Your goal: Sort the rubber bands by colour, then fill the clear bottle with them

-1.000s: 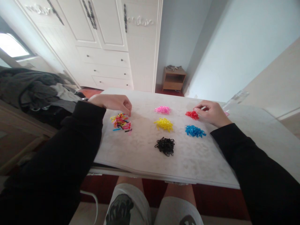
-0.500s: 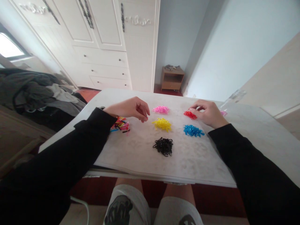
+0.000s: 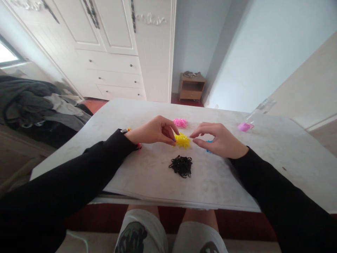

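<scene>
My left hand [image 3: 159, 130] is closed in a pinch at the left edge of the yellow rubber-band pile [image 3: 183, 140]. A tiny blue rubber band [image 3: 174, 140] shows at its fingertips. Over on the right side of the yellow pile, my right hand [image 3: 219, 140] has its thumb and fingers apart with nothing visible between them. It covers most of the blue pile [image 3: 209, 146] and hides the red one. A pink pile [image 3: 180, 123] lies farther back, a black pile [image 3: 181, 166] nearer. My left wrist mostly hides the mixed-colour bands [image 3: 139, 146].
All the piles lie on a white table [image 3: 147, 175]. A clear container with a pink end [image 3: 245, 127] lies at the back right. Beyond the table stand a white wardrobe [image 3: 118, 66] and a small wooden nightstand [image 3: 192, 87]. Dark clothes [image 3: 34, 105] are heaped at left.
My left hand has moved right to the yellow pile; blue now shows at its fingertips. My right hand has left the red pile and moved left and nearer, its fingers apart.
</scene>
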A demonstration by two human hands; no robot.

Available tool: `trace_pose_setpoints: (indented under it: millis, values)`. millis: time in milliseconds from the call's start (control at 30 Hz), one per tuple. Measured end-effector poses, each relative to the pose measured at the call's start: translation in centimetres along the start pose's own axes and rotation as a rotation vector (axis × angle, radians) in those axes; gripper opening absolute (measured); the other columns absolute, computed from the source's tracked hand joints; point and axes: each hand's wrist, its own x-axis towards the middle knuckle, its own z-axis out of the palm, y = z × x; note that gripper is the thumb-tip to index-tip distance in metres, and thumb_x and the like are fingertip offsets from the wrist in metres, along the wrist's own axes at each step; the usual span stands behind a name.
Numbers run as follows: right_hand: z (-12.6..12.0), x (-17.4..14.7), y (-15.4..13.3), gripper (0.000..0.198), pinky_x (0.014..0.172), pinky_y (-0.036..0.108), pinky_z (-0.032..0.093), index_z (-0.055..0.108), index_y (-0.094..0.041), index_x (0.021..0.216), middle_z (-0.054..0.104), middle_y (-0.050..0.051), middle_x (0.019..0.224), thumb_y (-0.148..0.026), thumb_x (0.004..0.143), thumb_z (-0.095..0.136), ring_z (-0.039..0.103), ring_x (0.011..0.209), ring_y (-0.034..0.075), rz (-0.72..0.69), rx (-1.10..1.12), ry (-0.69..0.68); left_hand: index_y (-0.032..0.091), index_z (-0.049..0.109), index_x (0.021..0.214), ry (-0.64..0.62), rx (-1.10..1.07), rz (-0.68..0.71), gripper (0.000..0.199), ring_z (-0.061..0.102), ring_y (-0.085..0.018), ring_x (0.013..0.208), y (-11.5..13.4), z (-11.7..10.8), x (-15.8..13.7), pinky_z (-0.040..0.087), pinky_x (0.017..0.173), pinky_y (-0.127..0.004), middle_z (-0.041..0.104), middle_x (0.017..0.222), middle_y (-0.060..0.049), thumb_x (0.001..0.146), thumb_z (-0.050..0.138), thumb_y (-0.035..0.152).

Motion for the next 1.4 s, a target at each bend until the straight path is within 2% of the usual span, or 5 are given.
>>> trace_pose_setpoints:
  millis: [367, 767, 967, 1100, 1400]
  values:
    - [1.8, -0.1, -1.7, 0.032, 0.101, 0.044, 0.056, 0.072, -0.026, 0.124, 0.069, 0.011, 0.125, -0.021, 0.093, 0.068, 0.066, 0.114, 0.025, -0.157, 0.125, -0.175, 0.015, 0.074, 0.096, 0.004, -0.033, 0.014, 0.036, 0.079, -0.017, 0.074, 0.3, 1.2, 0.0, 0.065, 0.071, -0.023, 0.08, 0.078, -0.004, 0.067, 0.094, 0.023]
    - [2.0, -0.2, -1.6, 0.03, 0.101, 0.042, 0.057, 0.073, -0.024, 0.124, 0.072, 0.011, 0.125, -0.025, 0.095, 0.068, 0.069, 0.114, 0.024, -0.162, 0.086, -0.158, 0.014, 0.07, 0.103, 0.012, -0.042, 0.016, 0.041, 0.079, -0.017, 0.076, 0.2, 1.2, -0.1, 0.065, 0.069, -0.021, 0.08, 0.081, -0.004, 0.069, 0.092, 0.018]
    - [0.0, 0.0, -1.0, 0.017, 0.086, 0.037, 0.059, 0.081, -0.025, 0.098, 0.079, 0.006, 0.102, -0.03, 0.096, 0.064, 0.072, 0.093, 0.02, -0.008, 0.103, 0.027, 0.015, 0.071, 0.105, 0.031, 0.025, 0.011, 0.041, 0.079, -0.016, 0.073, 0.3, 0.9, -0.2, 0.064, 0.065, -0.019, 0.08, 0.08, -0.004, 0.07, 0.091, 0.019]
    - [-2.4, -0.4, 0.7, 0.039, 0.071, 0.034, 0.054, 0.077, -0.023, 0.069, 0.074, 0.005, 0.075, -0.044, 0.098, 0.061, 0.069, 0.073, 0.019, 0.216, 0.015, 0.146, 0.014, 0.071, 0.103, 0.055, 0.07, 0.01, 0.038, 0.078, -0.016, 0.071, 0.3, 0.7, -0.2, 0.062, 0.062, -0.019, 0.079, 0.076, -0.004, 0.07, 0.09, 0.02]
    - [-4.5, -1.6, 3.5, 0.064, 0.06, 0.032, 0.046, 0.064, -0.021, 0.048, 0.066, 0.004, 0.052, -0.064, 0.095, 0.057, 0.059, 0.051, 0.015, 0.38, -0.051, 0.02, 0.015, 0.072, 0.103, 0.062, 0.119, 0.006, 0.037, 0.078, -0.017, 0.071, 0.3, 0.6, -0.3, 0.063, 0.064, -0.022, 0.079, 0.076, -0.004, 0.072, 0.089, 0.024]
